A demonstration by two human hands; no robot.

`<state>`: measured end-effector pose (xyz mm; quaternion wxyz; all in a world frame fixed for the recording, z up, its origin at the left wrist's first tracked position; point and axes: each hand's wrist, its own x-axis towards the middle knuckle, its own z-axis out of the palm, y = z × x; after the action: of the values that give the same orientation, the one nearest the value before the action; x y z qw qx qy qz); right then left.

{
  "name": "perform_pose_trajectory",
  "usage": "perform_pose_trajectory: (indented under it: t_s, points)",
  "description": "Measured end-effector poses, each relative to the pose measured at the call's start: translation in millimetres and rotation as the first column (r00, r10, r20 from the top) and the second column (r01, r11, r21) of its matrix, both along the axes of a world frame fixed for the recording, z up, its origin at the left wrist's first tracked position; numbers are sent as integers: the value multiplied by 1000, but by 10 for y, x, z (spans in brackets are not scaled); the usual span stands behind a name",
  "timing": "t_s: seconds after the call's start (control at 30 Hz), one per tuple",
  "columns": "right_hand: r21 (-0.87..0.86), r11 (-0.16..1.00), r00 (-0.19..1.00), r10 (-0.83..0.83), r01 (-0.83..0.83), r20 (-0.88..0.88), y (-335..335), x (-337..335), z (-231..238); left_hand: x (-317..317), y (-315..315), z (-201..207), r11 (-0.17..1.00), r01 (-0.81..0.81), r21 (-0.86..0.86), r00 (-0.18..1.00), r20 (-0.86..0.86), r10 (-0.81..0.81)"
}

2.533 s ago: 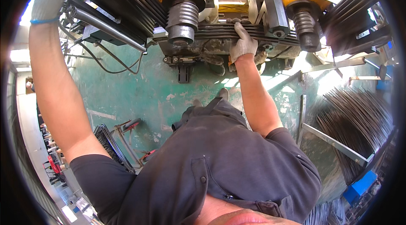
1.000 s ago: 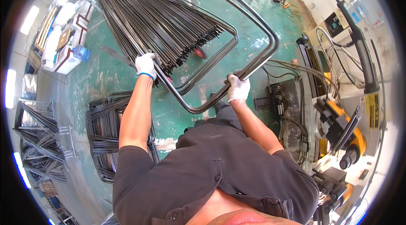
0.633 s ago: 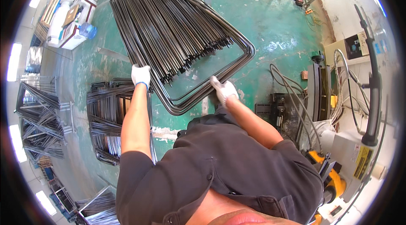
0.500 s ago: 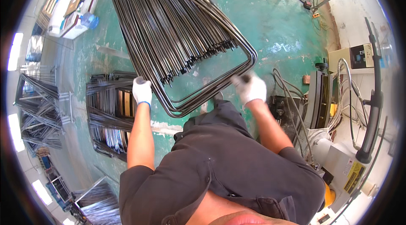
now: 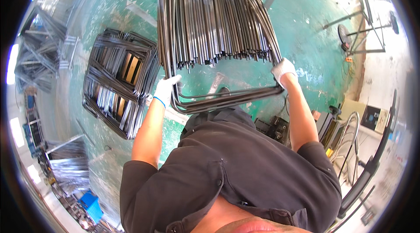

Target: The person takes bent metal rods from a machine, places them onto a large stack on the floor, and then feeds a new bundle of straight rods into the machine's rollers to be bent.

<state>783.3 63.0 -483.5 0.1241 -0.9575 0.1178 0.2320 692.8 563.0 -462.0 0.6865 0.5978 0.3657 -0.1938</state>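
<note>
Several dark metal tubes bent into U-shaped frames [image 5: 227, 98] cross in front of my body, their rounded corners nearest me. My left hand [image 5: 166, 87], in a white glove with a blue cuff edge, is closed round the frames' left side just above the corner. On the right side, my gloved right hand [image 5: 283, 73] wraps round the tubes above the other corner. Between the frames' long sides lies a dense bundle of straight-looking dark tubes [image 5: 214, 27], their cut ends toward me. Its far end runs out of view.
On the green floor [image 5: 302, 27] at left stands a pile of bent tube frames [image 5: 118, 53]. Further left are more stacked metal frames [image 5: 41, 53] and a blue bin [image 5: 91, 206]. At right are a wheeled metal stand [image 5: 365, 31], a machine with hoses [image 5: 350, 132] and the wall.
My view has turned, so the tubes now point more straight ahead. My right hand, blurred near the corner before, is now closed on the right side. My left hand is now closed on the left side.
</note>
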Motion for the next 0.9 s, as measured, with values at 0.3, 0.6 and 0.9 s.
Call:
perform_pose_trajectory:
  t_s: [0.3,0.6,0.9]
  points:
    - [641,522,824,-416,562,-384,247,-244,154,-382,50,278,951,5,310,993,109,-41]
    - [665,442,755,-586,602,-293,849,-1611,144,-1279,637,858,802,167,573,950,126,-287]
    - [867,268,712,-689,421,-133,2182,-3324,521,-2375,1807,1111,712,125,691,830,321,-457]
